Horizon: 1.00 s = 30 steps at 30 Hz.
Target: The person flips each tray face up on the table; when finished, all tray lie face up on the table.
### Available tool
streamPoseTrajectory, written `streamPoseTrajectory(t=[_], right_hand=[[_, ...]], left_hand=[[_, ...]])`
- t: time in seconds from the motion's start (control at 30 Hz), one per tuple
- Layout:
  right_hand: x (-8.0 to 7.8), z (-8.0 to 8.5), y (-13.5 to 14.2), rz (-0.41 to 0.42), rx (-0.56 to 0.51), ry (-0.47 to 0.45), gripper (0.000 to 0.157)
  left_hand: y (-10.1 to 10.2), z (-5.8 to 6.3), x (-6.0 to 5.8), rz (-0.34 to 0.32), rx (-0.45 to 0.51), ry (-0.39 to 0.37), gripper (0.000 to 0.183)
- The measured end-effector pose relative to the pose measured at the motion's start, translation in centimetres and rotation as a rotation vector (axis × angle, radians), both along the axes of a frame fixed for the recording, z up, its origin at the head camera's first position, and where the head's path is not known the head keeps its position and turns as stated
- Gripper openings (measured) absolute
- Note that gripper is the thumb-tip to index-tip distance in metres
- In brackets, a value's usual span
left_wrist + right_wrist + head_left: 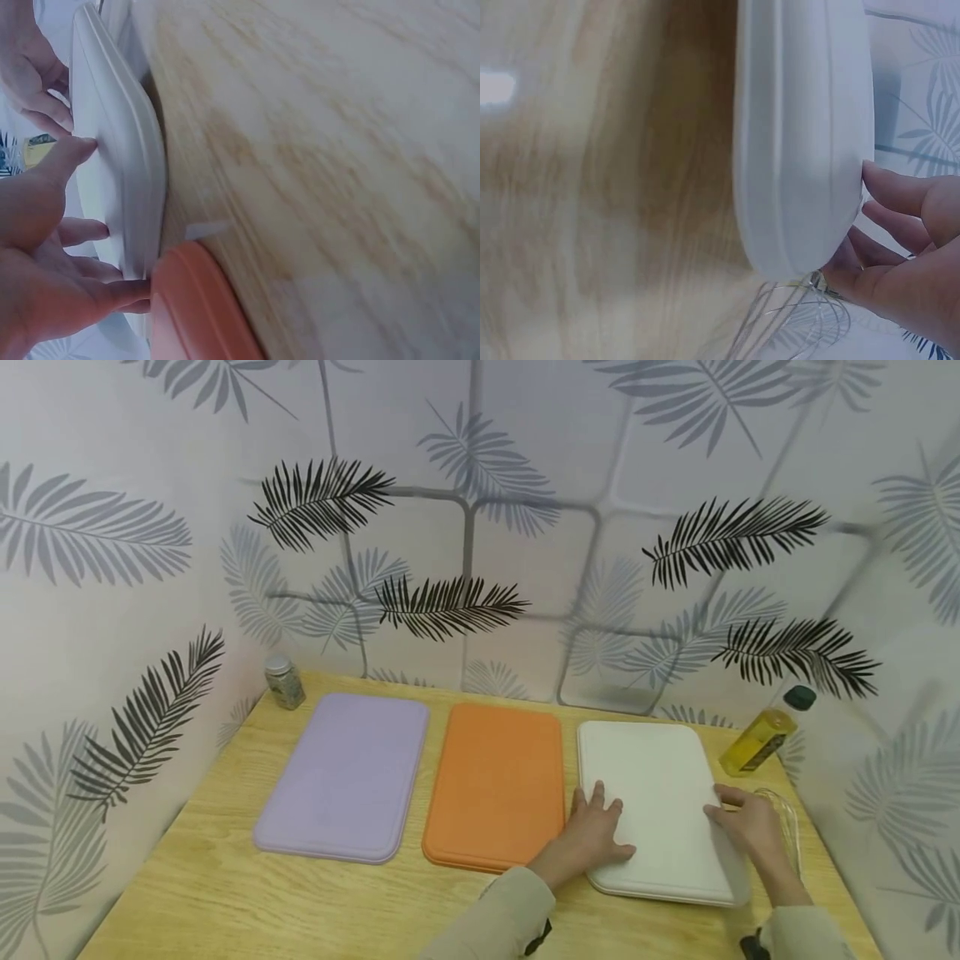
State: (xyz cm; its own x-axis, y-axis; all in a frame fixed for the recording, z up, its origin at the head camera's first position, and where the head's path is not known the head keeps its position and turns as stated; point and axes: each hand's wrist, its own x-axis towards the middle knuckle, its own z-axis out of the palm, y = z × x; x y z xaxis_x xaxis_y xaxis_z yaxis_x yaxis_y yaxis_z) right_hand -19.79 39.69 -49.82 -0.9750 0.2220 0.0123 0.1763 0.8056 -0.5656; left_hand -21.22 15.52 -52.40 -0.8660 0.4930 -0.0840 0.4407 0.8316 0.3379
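A white rectangular board (645, 810) with rounded corners lies at the right of the row on the table. My left hand (588, 839) rests on its left edge with fingers spread; in the left wrist view the thumb and fingertips touch the board (120, 165). At the opposite edge, my right hand (750, 827) pinches the board (810, 150) between thumb and fingers. The right wrist view shows the board's thick, layered rim; the fingertips on its far side are partly hidden. An orange board (498, 785) lies just left of my left hand.
A lilac board (345, 777) lies farther left. A small jar (285, 682) stands at the back left corner, and a bottle of yellow liquid (767, 735) at the back right. A wire whisk (789, 827) lies beside my right hand. Patterned sheets rise behind the wooden table (225, 893).
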Motion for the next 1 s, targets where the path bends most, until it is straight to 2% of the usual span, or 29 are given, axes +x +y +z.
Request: streamPoseTrajectory(t=[0.17,0.37,0.6,0.77,1.0], right_hand=[[-0.5,0.8,0.5,0.002,-0.015,-0.045,0.053],[-1.0,1.6,0.8,-0.050,0.006,-0.082,0.056],[-1.1,2.3,0.7,-0.054,0.032,-0.053,0.055],[-1.2,2.5,0.5,-0.065,0.032,-0.056,0.057],[-1.3,2.9,0.3,-0.092,0.016,-0.065,0.054]], left_hand=[[0.3,0.5,0.5,0.029,-0.016,-0.008,0.072],[0.7,1.6,2.0,0.043,-0.018,-0.031,0.072],[1.0,1.4,3.7,-0.035,-0.155,0.046,0.084],[1.2,1.2,4.3,-0.062,-0.197,0.084,0.091],[1.0,0.7,4.9,-0.074,-0.112,0.094,0.091]])
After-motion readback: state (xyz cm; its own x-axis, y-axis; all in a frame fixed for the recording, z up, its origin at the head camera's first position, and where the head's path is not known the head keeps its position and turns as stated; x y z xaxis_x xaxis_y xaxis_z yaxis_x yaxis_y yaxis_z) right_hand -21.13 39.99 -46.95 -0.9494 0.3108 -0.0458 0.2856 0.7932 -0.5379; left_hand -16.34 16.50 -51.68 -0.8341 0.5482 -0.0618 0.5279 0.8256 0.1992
